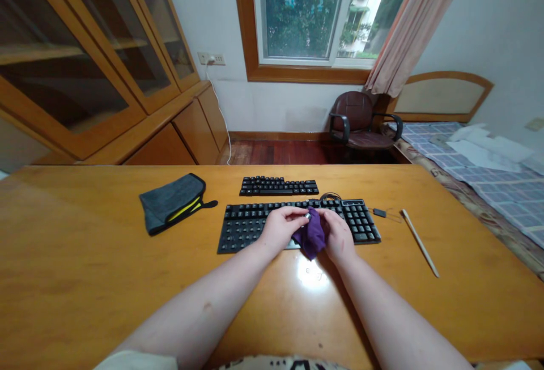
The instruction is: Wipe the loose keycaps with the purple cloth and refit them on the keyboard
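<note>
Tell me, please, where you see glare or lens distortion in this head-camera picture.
Head view: a white glare patch lies on the glossy table, just on the near side of the purple cloth in the right hand. Wide-angle distortion tilts the cabinet and the window frame, and it stretches the forearms. The building outside is washed out. The keyboard looks sharp.

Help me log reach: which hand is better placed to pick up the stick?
Right, probably. The stick lies right of the keyboard, on the right hand's side; the left hand is farther off. Both hands meet at the cloth.
</note>
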